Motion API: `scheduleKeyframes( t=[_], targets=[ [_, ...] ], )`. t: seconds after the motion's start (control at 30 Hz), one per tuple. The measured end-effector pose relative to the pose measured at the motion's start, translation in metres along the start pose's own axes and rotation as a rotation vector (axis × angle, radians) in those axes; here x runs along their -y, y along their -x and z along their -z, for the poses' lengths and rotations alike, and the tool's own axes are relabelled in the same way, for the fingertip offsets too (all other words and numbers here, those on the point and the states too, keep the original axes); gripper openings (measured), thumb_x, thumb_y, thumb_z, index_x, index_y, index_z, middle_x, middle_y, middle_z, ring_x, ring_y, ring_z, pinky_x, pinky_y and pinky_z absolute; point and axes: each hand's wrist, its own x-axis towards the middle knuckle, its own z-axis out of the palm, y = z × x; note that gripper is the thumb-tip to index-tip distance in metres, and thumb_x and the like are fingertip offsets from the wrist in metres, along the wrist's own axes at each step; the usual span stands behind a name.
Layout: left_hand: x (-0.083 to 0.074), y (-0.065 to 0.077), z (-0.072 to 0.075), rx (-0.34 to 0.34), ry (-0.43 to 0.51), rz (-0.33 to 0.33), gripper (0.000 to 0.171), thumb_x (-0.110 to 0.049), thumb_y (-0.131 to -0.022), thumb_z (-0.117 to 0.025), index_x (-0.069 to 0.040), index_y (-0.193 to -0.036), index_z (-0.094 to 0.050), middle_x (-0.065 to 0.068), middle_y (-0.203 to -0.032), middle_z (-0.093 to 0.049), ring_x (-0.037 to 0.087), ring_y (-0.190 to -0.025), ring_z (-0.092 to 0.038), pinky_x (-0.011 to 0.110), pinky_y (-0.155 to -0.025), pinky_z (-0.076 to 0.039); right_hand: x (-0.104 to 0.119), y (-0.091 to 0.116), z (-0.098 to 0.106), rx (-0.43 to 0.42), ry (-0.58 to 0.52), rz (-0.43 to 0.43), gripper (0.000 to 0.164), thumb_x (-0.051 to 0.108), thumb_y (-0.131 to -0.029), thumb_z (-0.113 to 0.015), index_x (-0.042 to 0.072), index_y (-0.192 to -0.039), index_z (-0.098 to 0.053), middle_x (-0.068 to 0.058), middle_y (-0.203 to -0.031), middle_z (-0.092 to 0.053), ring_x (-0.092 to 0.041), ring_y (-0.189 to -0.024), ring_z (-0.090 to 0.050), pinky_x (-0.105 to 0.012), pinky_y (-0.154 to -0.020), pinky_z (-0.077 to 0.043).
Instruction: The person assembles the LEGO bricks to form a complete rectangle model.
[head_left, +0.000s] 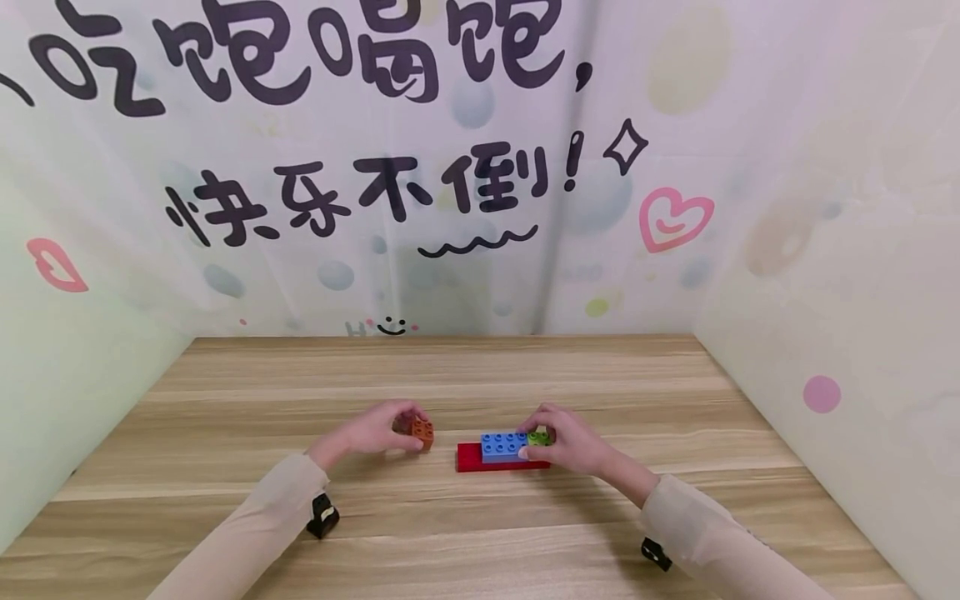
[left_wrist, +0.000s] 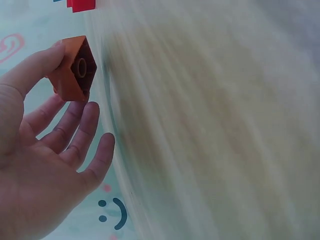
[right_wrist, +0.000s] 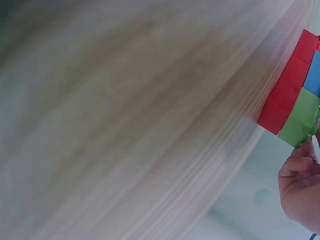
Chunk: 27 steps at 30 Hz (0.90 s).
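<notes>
My left hand [head_left: 378, 429] pinches an orange-brown toy building brick [head_left: 423, 432] between thumb and fingertips. The hollow underside of that brick [left_wrist: 82, 68] shows in the left wrist view, so it is held off the table. A long red brick [head_left: 468, 457] lies to its right, bearing a blue studded brick [head_left: 497, 455] and a green brick [head_left: 542, 437] side by side. My right hand [head_left: 566, 440] holds the blue brick near its right end, thumb at the front side and fingers behind. In the right wrist view the green brick [right_wrist: 301, 117] hides part of the fingers.
The stack stands on a wood-grain table [head_left: 360, 533]. Behind it hangs a white printed curtain [head_left: 315, 275] with large black characters, and a pale wall [head_left: 840, 292] rises at the right. Small black wrist devices [head_left: 322, 517] show below both sleeves.
</notes>
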Motion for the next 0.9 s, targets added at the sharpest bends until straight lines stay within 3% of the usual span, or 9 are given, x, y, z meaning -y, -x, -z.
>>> scheduleKeyframes(
  t=[0.17, 0.3, 0.5, 0.9],
  targets=[
    [-0.002, -0.001, -0.003, -0.024, -0.01, 0.013, 0.034, -0.018, -0.079, -0.067, -0.003, -0.107, -0.055, 0.0, -0.091, -0.055, 0.017, -0.086, -0.051, 0.035, -0.075, -0.042, -0.001, 0.0, 0.0, -0.01, 0.004, 0.011, 0.029, 0.034, -0.076, -0.068, 0.013, -0.096, -0.064, 0.006, -0.087, -0.053, -0.012, -0.068, -0.044, -0.023, -0.058, -0.038],
    [-0.004, -0.002, -0.005, -0.038, -0.026, -0.015, 0.034, -0.019, -0.078, -0.067, -0.002, -0.106, -0.055, -0.001, -0.091, -0.055, 0.018, -0.085, -0.051, 0.036, -0.074, -0.042, -0.001, -0.001, 0.0, -0.007, 0.004, 0.002, 0.029, 0.035, -0.076, -0.068, 0.014, -0.097, -0.064, 0.007, -0.087, -0.053, -0.012, -0.069, -0.044, -0.024, -0.059, -0.038],
    [-0.01, -0.003, -0.006, -0.028, -0.013, -0.055, 0.032, -0.015, -0.078, -0.067, 0.0, -0.103, -0.055, 0.0, -0.088, -0.054, 0.02, -0.083, -0.051, 0.036, -0.073, -0.043, 0.001, -0.001, 0.0, 0.008, 0.002, -0.03, 0.029, 0.035, -0.076, -0.068, 0.016, -0.097, -0.064, 0.01, -0.089, -0.052, -0.01, -0.07, -0.045, -0.025, -0.06, -0.039],
    [-0.016, -0.002, -0.011, -0.024, 0.017, -0.056, 0.032, -0.017, -0.08, -0.066, -0.001, -0.104, -0.052, 0.001, -0.09, -0.053, 0.019, -0.084, -0.05, 0.032, -0.071, -0.044, 0.001, -0.001, 0.001, 0.007, -0.005, -0.022, 0.029, 0.034, -0.076, -0.068, 0.014, -0.098, -0.064, 0.009, -0.089, -0.053, -0.011, -0.07, -0.045, -0.024, -0.06, -0.038]
  ],
)
